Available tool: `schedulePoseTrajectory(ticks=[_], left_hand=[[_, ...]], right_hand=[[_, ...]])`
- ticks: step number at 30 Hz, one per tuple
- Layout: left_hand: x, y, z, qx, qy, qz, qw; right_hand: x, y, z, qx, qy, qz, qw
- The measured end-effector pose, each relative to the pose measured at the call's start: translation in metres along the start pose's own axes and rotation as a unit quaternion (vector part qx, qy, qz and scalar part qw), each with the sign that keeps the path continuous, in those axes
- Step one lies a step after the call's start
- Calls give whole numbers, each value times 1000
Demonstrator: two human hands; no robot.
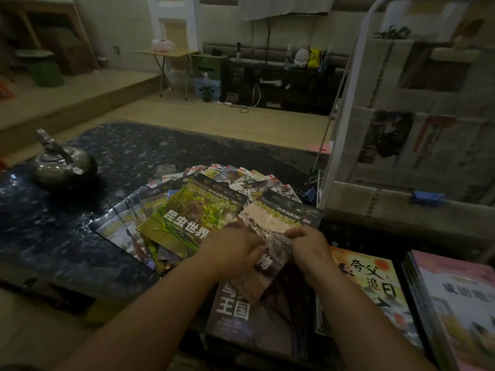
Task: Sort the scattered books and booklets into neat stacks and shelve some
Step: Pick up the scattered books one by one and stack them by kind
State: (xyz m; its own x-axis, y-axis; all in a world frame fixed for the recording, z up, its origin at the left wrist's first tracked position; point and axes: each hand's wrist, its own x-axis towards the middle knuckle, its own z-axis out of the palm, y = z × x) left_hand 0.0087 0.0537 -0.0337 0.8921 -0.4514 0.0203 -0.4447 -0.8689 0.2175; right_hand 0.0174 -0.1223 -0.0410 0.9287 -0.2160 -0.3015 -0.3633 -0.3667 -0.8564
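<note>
In the head view, the left hand (235,251) and the right hand (308,243) both close their fingers on a brown-covered booklet (270,228), held tilted above a purple bird book (241,314) at the near edge of the dark speckled table (67,236). Just behind, a green insect book (187,218) tops a fanned spread of booklets (241,175), with a metal kettle (63,164) well to the left. To the right lie a yellow picture book (375,279) and a pink-covered stack (455,295), below a white rack (345,103).

Dim home living room, dark stone tea table (187,145), metal kettle (63,167), low cabinet (276,81) with toys
</note>
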Motion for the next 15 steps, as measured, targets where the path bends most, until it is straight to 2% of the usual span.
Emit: schedulePoseTrajectory(ticks=[3, 6, 11, 15], left_hand=[[4, -16, 4, 4, 11, -109, 994], [3, -22, 9, -30, -9, -185, 982], [3, -17, 15, -52, -19, -208, 977], [3, -15, 20, -42, -25, -202, 978]], right_hand=[[-1, -4, -12, -55, -12, 10, 998], [-7, -7, -19, -157, -67, -6, 985], [-17, -8, -14, -328, -128, -40, 935], [-16, -4, -9, -372, -121, -27, 920]])
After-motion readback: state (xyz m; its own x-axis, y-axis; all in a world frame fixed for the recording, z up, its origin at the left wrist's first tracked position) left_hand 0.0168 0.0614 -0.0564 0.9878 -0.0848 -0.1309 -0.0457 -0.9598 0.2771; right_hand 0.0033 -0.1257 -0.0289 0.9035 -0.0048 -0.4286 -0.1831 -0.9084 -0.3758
